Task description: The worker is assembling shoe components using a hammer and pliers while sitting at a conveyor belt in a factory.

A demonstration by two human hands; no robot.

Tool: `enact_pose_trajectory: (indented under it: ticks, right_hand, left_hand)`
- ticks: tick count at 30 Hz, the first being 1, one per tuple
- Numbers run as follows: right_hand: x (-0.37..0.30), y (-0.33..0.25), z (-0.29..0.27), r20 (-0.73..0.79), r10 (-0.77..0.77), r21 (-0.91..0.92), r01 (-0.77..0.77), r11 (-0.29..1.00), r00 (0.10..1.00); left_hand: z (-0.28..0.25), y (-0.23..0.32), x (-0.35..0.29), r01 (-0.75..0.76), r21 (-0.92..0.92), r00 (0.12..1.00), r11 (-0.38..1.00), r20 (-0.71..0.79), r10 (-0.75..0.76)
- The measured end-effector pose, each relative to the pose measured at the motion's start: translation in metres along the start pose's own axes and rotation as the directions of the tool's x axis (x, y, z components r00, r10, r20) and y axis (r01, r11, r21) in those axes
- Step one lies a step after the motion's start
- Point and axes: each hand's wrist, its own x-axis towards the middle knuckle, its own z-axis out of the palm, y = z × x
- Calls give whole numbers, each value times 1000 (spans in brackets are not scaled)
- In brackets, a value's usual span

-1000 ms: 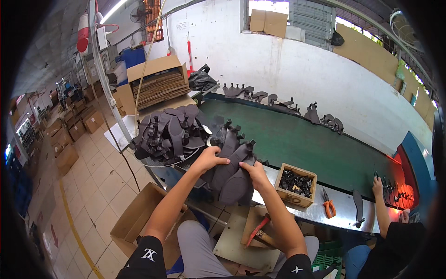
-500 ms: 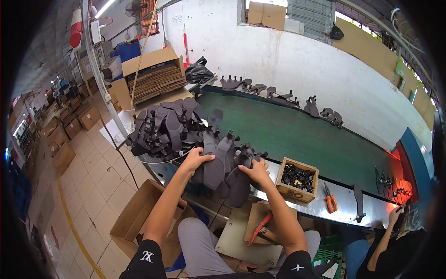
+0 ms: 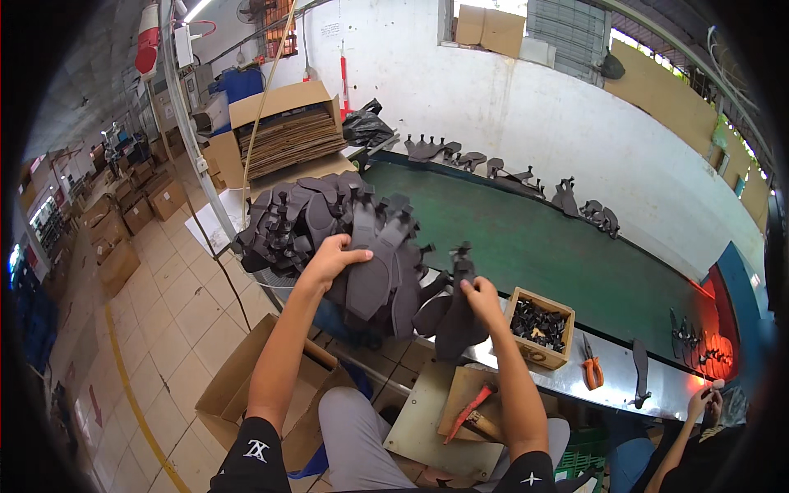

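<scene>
My left hand [image 3: 335, 261] is closed on the edge of a bunch of dark grey shoe soles [image 3: 374, 283], thumb on top, which hang over the bench edge. To its right, my right hand [image 3: 485, 301] grips another sole piece [image 3: 460, 322], held apart from that bunch with its black knobbed end pointing up. A loose pile of similar soles [image 3: 316, 205] lies behind my left hand. Just right of my right hand stands a wooden box [image 3: 561, 355] of small black parts.
Behind the metal bench edge runs a green conveyor belt [image 3: 518, 230], with more soles along its far side. Orange-handled pliers [image 3: 592, 371] and a single sole [image 3: 640, 374] lie at right, near a co-worker's hands [image 3: 705, 403]. A red-handled hammer [image 3: 472, 411] and an open carton [image 3: 271, 386] are below.
My right hand has moved right, drawing a sole piece away from the bunch. The left hand keeps hold of the others. The view has shifted slightly.
</scene>
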Motion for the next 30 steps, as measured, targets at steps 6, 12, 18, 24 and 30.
enact_pose_trajectory:
  ticks: [6,12,18,24,30]
  right_hand:
    - [3,21,-10,117,97,153,-115,982,988]
    - [5,44,9,195,31,-43,-23,999,980]
    - [4,41,22,243,-132,-152,172,973,961]
    - [0,55,28,221,-161,-188,204,961,962]
    - [-9,59,22,178,-142,-288,189,939,974]
  left_hand:
    - [-37,17,4,-40,-37,990,999,-135,35]
    - [-88,46,32,-89,-258,982,962,-185,41]
    - [-207,72,117,47,-394,985,918,-136,-109]
    - [-259,6,172,390,45,749,920,-596,-288]
    - [-260,-17,173,426,-4,800,905,-466,-379]
